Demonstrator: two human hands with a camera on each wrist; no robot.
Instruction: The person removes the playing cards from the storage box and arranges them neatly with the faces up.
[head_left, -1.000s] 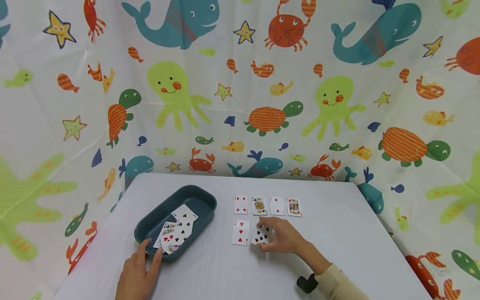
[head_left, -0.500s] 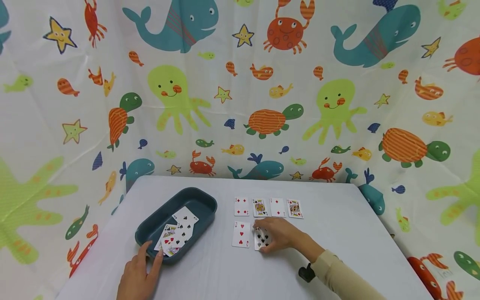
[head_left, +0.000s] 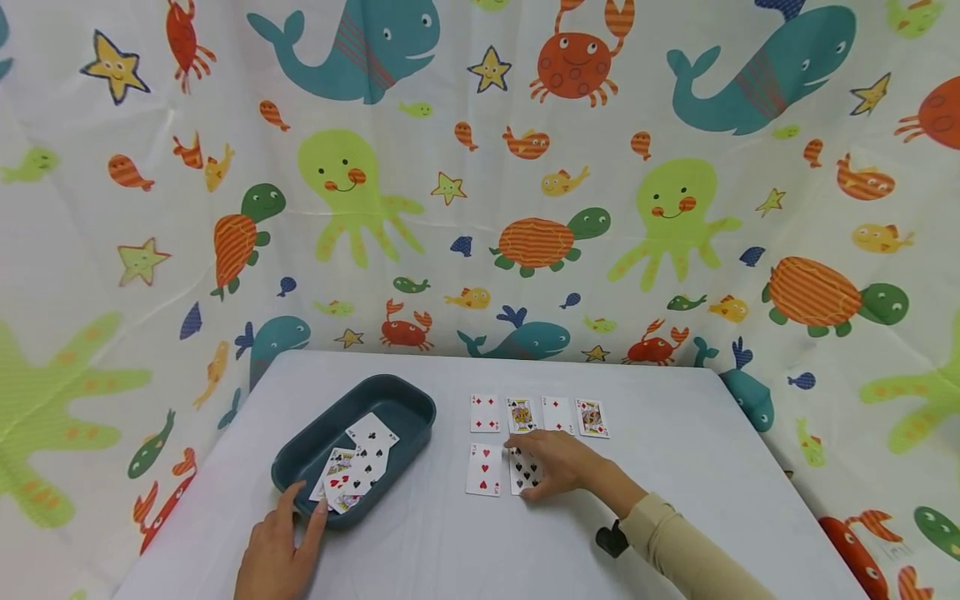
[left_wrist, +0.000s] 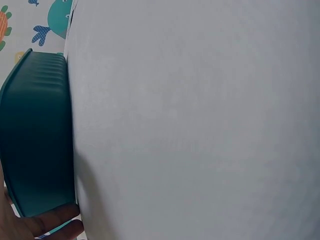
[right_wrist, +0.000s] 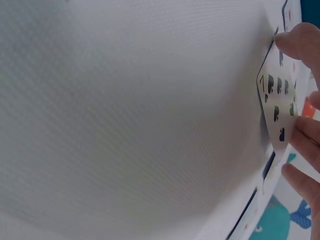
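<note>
My left hand (head_left: 277, 546) grips the near left corner of a dark teal tray (head_left: 408, 392), with thumb and index finger over its rim. In the left wrist view, two fingers reach down outside the end wall. Playing cards (head_left: 367, 462) lie face up and overlapping inside the tray. My right hand (head_left: 562, 462) holds a seven of spades (head_left: 523, 477) by its edges, thumb at the near corner and fingers at the far side. The right wrist view shows this playing card (right_wrist: 275, 105) between the thumb and fingertips. Beside it lies a three of hearts (head_left: 483, 470).
Behind the right hand runs a row of face-up cards, among them a diamond card (head_left: 484, 413), a spade face card (head_left: 521, 414) and a diamond face card (head_left: 592, 418). All lie on a white-covered table (head_left: 675, 450). A curtain with sea animals (head_left: 450, 100) hangs behind.
The seven of spades was tilted and now lies straighter beside the three of hearts, nudged slightly away from me in the last half second. The left hand has kept its place on the tray.
</note>
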